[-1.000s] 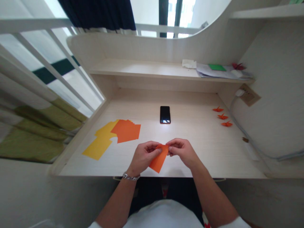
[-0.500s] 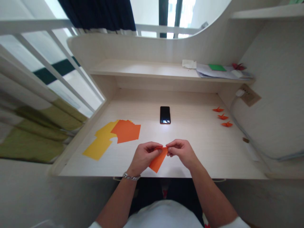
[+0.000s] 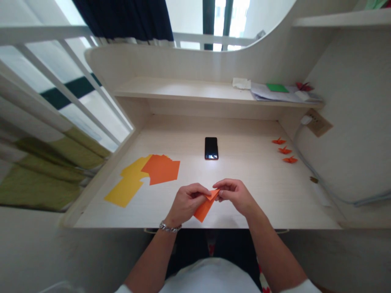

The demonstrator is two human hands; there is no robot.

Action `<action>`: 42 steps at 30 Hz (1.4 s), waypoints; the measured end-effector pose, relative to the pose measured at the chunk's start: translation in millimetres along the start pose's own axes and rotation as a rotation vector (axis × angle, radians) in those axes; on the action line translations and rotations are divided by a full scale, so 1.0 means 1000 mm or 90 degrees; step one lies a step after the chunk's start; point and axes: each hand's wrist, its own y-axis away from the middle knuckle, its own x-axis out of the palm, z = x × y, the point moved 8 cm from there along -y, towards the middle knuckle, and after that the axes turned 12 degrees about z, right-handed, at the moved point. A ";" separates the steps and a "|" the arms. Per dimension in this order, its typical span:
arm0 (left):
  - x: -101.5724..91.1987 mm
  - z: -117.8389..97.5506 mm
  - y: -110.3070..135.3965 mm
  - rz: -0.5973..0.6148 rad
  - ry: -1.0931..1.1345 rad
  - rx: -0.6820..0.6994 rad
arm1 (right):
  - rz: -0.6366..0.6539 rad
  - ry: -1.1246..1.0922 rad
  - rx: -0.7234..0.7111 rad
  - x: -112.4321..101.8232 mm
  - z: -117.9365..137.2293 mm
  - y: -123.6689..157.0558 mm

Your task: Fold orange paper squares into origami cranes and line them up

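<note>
The left hand point(image 3: 185, 204) and right hand point(image 3: 235, 197), curled nearly shut, pinch the folded orange paper point(image 3: 203, 210) between fingers and thumbs, mid-fold, just above the near edge of the tabletop point(image 3: 275, 203).

No legible text in view. Stacked papers on shelf point(image 3: 270, 93): too small, blurred to read. Wall socket plate point(image 3: 319, 123): faint marks, unreadable. Phone point(image 3: 211, 148): dark screen, nothing readable. Folded orange paper point(image 3: 204, 208): no readable print.
</note>
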 end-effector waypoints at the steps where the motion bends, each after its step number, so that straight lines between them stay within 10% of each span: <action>1: 0.001 -0.001 0.000 0.005 -0.011 0.004 | 0.000 0.004 0.007 0.001 0.000 0.000; 42: 0.001 0.016 0.005 0.024 -0.004 -0.052 | 0.014 0.145 0.037 0.005 0.001 -0.007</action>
